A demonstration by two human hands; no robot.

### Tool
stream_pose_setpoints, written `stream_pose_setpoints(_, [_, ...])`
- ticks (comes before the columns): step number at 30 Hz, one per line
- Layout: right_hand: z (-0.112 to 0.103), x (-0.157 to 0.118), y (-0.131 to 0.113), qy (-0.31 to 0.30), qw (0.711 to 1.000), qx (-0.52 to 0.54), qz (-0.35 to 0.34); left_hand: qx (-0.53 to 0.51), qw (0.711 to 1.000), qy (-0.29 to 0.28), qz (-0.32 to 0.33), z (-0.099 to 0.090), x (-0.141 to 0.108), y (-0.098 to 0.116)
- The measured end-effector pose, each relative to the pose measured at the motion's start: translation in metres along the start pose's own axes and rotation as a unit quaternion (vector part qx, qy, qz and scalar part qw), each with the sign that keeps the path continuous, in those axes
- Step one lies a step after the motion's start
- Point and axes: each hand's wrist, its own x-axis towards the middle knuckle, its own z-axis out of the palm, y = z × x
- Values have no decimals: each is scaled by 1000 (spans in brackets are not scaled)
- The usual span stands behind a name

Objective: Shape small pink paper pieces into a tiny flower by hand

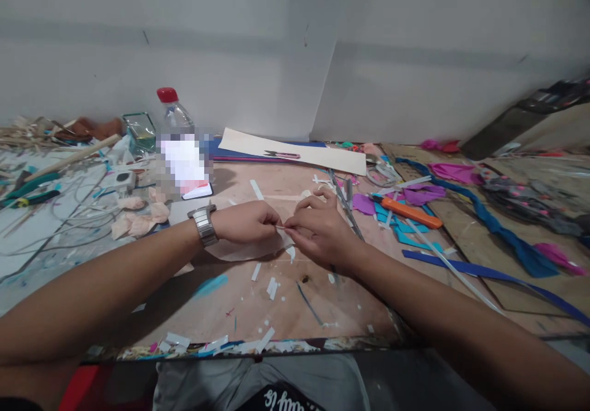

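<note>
Near the middle of the wooden work surface (pixel 322 313), my left hand (pixel 251 221) and my right hand (pixel 320 223) meet at the fingertips. The left hand is closed, with thumb and finger pinching the edge of a pale thin sheet (pixel 251 248) that extends below it. My right hand pinches with thumb and index finger at the same spot; its other fingers are bent and raised. What lies between its fingertips is too small to name. A metal watch (pixel 205 225) is on my left wrist.
A phone (pixel 188 168) leans against a red-capped bottle (pixel 177 113). Small snips (pixel 282 154) lie on a cream strip (pixel 322 153) at the back. An orange cutter (pixel 410 212) and blue strips (pixel 493 273) lie right; green-handled pliers (pixel 32 190) lie left. Paper scraps (pixel 271 288) are scattered in front.
</note>
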Motion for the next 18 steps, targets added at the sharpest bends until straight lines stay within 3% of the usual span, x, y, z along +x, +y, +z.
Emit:
stream_pose_setpoints(8, [1,-2,0,29,999,-2,-26,-54,998,-35,-10,-2,0,2])
stream_pose_setpoints(18, [0,-1,-1,49,998,-24,-34,-22,1000,-9,0,-1,1,4])
